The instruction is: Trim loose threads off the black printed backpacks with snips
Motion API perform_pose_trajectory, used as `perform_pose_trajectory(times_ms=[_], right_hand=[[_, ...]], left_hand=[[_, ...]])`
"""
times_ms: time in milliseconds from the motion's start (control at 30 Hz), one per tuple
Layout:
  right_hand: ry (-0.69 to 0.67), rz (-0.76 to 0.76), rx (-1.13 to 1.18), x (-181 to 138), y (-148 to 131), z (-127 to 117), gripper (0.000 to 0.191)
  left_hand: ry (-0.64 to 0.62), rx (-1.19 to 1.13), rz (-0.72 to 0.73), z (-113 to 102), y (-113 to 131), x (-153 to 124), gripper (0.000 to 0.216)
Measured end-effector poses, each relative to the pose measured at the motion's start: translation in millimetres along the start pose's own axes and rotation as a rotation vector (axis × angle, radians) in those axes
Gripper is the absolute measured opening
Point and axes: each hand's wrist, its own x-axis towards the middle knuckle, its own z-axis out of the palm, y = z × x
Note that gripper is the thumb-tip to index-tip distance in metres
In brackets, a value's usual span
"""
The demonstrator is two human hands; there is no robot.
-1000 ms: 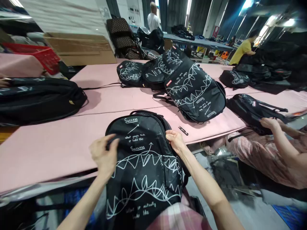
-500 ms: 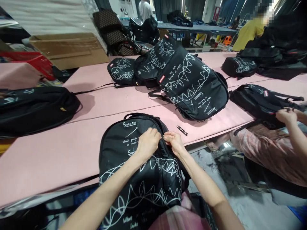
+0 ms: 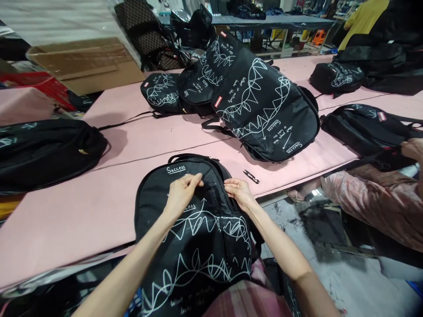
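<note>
A black backpack (image 3: 205, 246) with white scribbles and the word "Success" leans over the table's front edge before me. My left hand (image 3: 182, 193) is over its front panel, thumb and fingers pinched together; whatever may be between them is too small to make out. At the zipped right-hand edge of the bag, my right hand (image 3: 239, 192) grips the fabric between thumb and fingers. A small pair of black thread snips (image 3: 251, 176) lies on the pink table (image 3: 109, 198), just beyond my right hand.
Another black backpack (image 3: 267, 105) lies farther back, beside smaller printed bags (image 3: 161, 94). One more bag (image 3: 49, 152) is at left, its strap stretched across the table. A cardboard box (image 3: 89, 66) stands behind. On the right, a co-worker's hand (image 3: 413, 149) touches a black bag (image 3: 366, 130).
My left hand has moved left, away from the zipped edge and my right hand. My right hand stays at that edge. The view has shifted slightly downward.
</note>
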Motion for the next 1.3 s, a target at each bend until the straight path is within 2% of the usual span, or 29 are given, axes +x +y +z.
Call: perform_pose_trajectory(times_ms=[33,67,100,167,200,267,367,500,567,633,733,800,933,1133,1300], right_hand=[[-0.009,0.001,-0.004,0.3,0.2,0.7,0.037],[-0.017,-0.002,-0.007,0.2,0.4,1.3,0.037],[-0.022,-0.009,-0.009,-0.3,0.8,1.9,0.038],[-0.037,-0.027,-0.043,-3.7,1.7,1.8,0.039],[-0.047,-0.043,-0.097,-6.8,2.1,1.0,0.039],[-0.067,-0.101,-0.298,-15.1,2.5,-2.2,0.037],[-0.134,-0.188,-0.567,-27.7,2.5,-10.2,0.026],[-0.32,-0.099,-0.434,-32.1,3.1,-21.5,0.028],[-0.318,-0.051,-0.347,-30.2,4.9,-25.3,0.031],[-0.291,-0.016,-0.278,-28.4,7.5,-27.4,0.034],[-0.312,0.009,-0.219,-27.9,11.9,-26.6,0.037],[-0.336,-0.003,-0.209,-29.3,14.5,-24.2,0.039],[-0.338,-0.033,-0.191,-34.4,16.3,-19.1,0.038],[-0.375,-0.011,-0.245,-38.9,12.3,-17.4,0.037],[-0.346,-0.019,-0.229,-38.8,15.2,-23.0,0.035]], left_hand=[[0.076,0.144,0.132,4.2,0.9,4.7,0.039],[0.092,0.269,0.282,8.5,2.0,11.6,0.032],[0.048,0.379,0.432,12.4,3.1,20.2,0.028],[-0.158,0.555,0.659,18.1,4.7,39.1,0.024],[-0.257,0.616,0.718,19.7,5.0,47.8,0.026],[-0.362,0.694,0.757,21.5,5.1,60.0,0.034],[-0.37,0.751,0.731,23.0,6.9,64.7,0.041],[-0.433,0.717,0.678,18.2,13.4,68.2,0.038],[-0.466,0.65,0.599,6.0,13.1,77.2,0.038],[-0.458,0.591,0.456,-12.9,7.3,88.3,0.039],[-0.381,0.502,0.25,-41.2,-8.1,97.6,0.039],[-0.336,0.418,0.168,-51.8,-17.5,96.2,0.039],[-0.293,0.268,0.081,-54.4,-25.1,86.0,0.043],[-0.291,0.151,0.019,-55.6,-16.9,79.4,0.042],[-0.328,0.028,-0.059,-72.3,-18.1,82.6,0.035]])
